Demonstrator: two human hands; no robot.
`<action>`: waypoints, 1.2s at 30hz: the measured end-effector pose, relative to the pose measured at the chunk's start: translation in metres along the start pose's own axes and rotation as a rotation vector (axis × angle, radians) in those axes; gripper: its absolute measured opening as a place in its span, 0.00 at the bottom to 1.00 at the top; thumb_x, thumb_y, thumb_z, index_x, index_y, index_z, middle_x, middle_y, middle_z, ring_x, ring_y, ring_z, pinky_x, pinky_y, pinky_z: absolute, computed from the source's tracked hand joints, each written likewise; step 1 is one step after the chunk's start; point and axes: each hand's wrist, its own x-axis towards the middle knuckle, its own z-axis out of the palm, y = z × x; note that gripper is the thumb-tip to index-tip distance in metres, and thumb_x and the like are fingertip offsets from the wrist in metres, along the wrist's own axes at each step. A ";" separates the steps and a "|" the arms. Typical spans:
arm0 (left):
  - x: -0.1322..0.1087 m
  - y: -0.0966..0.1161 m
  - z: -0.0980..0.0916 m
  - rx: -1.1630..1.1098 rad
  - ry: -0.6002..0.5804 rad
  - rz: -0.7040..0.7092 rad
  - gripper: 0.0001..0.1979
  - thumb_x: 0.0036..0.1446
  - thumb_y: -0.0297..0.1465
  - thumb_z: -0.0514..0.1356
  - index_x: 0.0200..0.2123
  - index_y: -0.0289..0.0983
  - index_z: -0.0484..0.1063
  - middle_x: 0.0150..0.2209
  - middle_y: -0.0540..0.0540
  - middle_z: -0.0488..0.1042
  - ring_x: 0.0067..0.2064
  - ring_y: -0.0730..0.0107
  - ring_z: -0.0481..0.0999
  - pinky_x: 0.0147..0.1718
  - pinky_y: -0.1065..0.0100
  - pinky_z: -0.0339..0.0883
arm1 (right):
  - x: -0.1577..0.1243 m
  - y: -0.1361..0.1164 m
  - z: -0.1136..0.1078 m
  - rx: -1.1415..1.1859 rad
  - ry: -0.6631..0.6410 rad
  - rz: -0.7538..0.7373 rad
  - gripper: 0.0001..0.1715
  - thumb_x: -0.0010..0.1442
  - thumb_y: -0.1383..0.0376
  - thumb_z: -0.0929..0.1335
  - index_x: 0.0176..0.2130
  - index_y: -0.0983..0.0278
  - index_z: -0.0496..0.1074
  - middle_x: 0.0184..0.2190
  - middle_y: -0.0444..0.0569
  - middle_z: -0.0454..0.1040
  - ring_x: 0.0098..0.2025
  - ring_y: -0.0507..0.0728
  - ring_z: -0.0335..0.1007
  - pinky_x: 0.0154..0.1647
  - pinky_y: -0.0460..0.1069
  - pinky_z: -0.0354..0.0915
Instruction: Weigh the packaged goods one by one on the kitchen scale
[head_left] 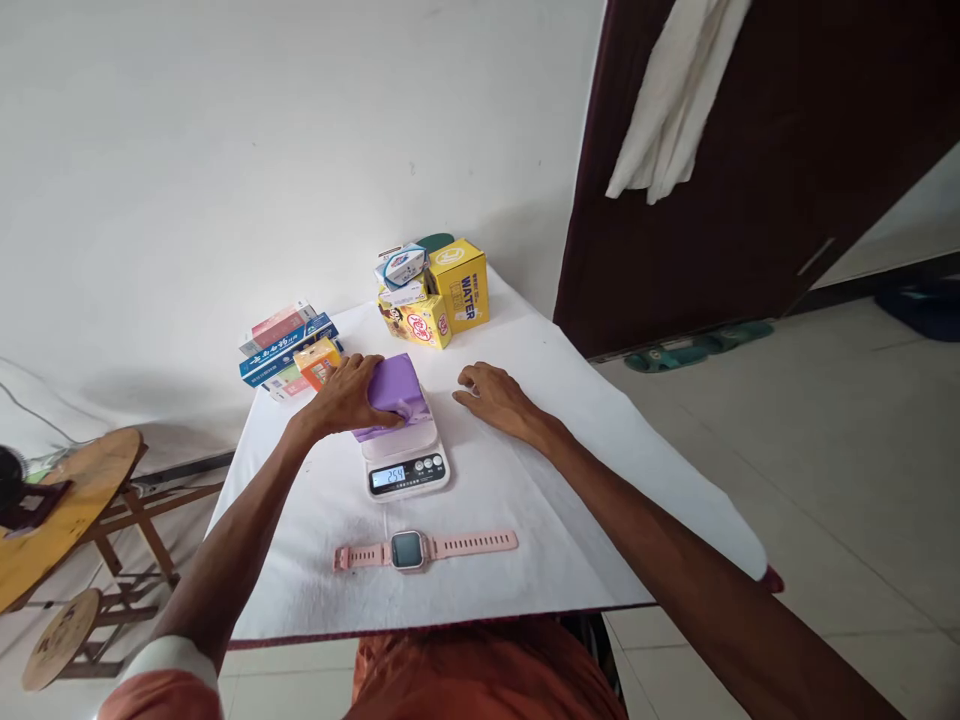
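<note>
A purple box [397,385] rests on the white digital kitchen scale [405,468], whose lit display appears to read 254. My left hand [349,395] grips this box from its left side, fingers over the far edge and thumb across the near face. To the right of the scale, my right hand [495,398] is on or just above the white cloth, holding nothing, its fingers loosely bent and apart. Nearer to me lies a pink-strapped smartwatch [408,550], stretched out flat with a dark screen.
Behind my left hand stand an orange box [318,362] and a blue box [289,350] among stacked cartons. Farther back are a yellow WATER box [459,285] and a yellow snack box [416,320] with smaller boxes on it. A wooden stool [64,640] is at left.
</note>
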 end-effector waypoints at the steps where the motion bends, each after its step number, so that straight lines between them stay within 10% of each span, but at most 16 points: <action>1: 0.006 0.002 -0.005 -0.002 0.046 0.001 0.47 0.46 0.53 0.72 0.65 0.41 0.62 0.56 0.38 0.71 0.59 0.43 0.69 0.60 0.48 0.62 | -0.005 -0.002 -0.002 -0.013 -0.028 -0.004 0.04 0.62 0.66 0.70 0.33 0.62 0.73 0.36 0.49 0.78 0.37 0.57 0.73 0.38 0.49 0.62; 7: 0.061 0.053 -0.021 -0.002 0.226 0.048 0.47 0.50 0.56 0.69 0.65 0.38 0.61 0.59 0.35 0.69 0.60 0.43 0.68 0.59 0.49 0.60 | -0.040 -0.011 0.007 -0.031 -0.029 -0.044 0.13 0.66 0.68 0.66 0.28 0.61 0.68 0.31 0.47 0.77 0.33 0.55 0.71 0.35 0.49 0.59; 13: 0.119 0.122 0.015 0.015 0.223 -0.001 0.43 0.52 0.56 0.68 0.62 0.34 0.65 0.60 0.31 0.69 0.61 0.42 0.67 0.58 0.49 0.59 | -0.042 -0.006 0.020 -0.130 0.048 -0.074 0.11 0.67 0.69 0.64 0.31 0.60 0.68 0.34 0.47 0.78 0.35 0.56 0.73 0.38 0.49 0.62; 23: 0.133 0.136 0.055 0.112 0.354 0.021 0.30 0.59 0.47 0.67 0.56 0.32 0.72 0.61 0.29 0.69 0.63 0.41 0.65 0.62 0.48 0.56 | -0.044 -0.003 0.025 -0.257 0.014 -0.112 0.08 0.69 0.69 0.64 0.37 0.61 0.72 0.40 0.52 0.79 0.35 0.58 0.76 0.33 0.50 0.59; 30: 0.070 0.080 0.032 0.023 0.473 0.016 0.31 0.62 0.50 0.63 0.62 0.41 0.68 0.61 0.36 0.69 0.62 0.48 0.66 0.59 0.50 0.62 | -0.044 0.003 0.028 -0.230 0.036 -0.142 0.09 0.69 0.66 0.64 0.36 0.62 0.72 0.37 0.50 0.77 0.33 0.56 0.73 0.34 0.49 0.58; 36: 0.017 -0.033 0.028 -0.137 0.692 -0.481 0.37 0.57 0.40 0.69 0.65 0.37 0.61 0.63 0.31 0.65 0.65 0.42 0.64 0.62 0.46 0.60 | -0.044 0.003 0.025 -0.048 0.072 -0.109 0.12 0.67 0.63 0.64 0.30 0.60 0.67 0.31 0.48 0.75 0.31 0.55 0.70 0.35 0.50 0.59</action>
